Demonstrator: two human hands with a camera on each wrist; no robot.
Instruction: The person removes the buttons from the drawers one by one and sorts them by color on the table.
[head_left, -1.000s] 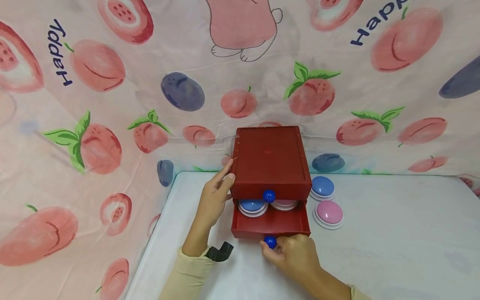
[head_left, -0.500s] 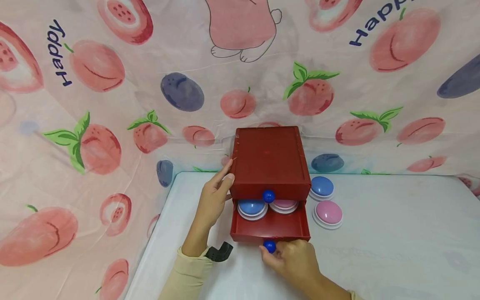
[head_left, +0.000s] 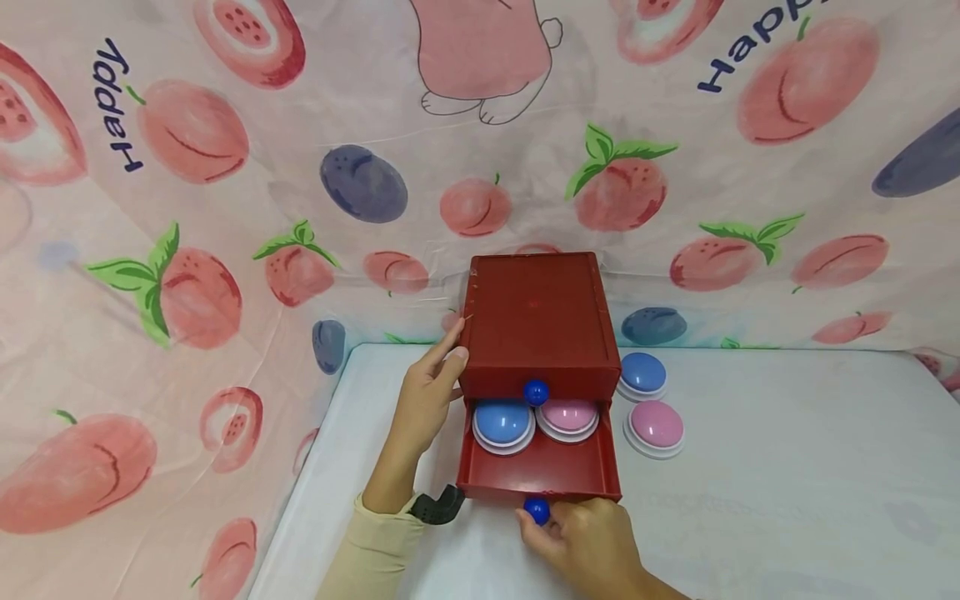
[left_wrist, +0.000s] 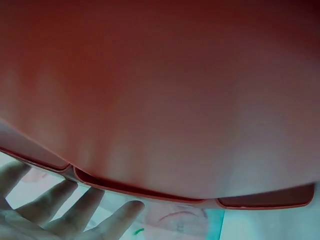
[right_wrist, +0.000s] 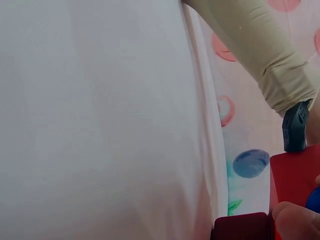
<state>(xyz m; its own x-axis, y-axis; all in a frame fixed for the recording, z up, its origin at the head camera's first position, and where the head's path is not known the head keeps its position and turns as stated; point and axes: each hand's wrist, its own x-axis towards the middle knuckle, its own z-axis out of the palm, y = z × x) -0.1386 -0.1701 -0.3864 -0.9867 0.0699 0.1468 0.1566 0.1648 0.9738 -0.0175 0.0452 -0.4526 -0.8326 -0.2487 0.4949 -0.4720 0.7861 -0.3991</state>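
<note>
A dark red two-drawer box [head_left: 536, 312] stands against the back cloth with its lower drawer [head_left: 536, 477] pulled out. My right hand [head_left: 592, 537] pinches the blue round knob [head_left: 537, 511] on that drawer's front. Against the box's left side rests my left hand [head_left: 427, 396], fingers extended; the left wrist view shows its spread fingers [left_wrist: 120, 220] along the red wall. Inside the lower drawer sit a blue push button [head_left: 502, 423] and a pink push button [head_left: 567, 417], side by side on white bases. The upper drawer, with its own blue knob [head_left: 536, 392], is closed.
Right of the box, another blue push button [head_left: 642, 373] and another pink push button [head_left: 656, 425] lie on the white table [head_left: 787, 467]. Behind, a fruit-printed cloth [head_left: 525, 167] hangs down to the table's back edge. A black wrist mount [head_left: 438, 506] sits at my left sleeve.
My right hand has drawn the lower drawer further out toward me, so more of the two buttons inside shows. The left hand has stayed against the box's side.
</note>
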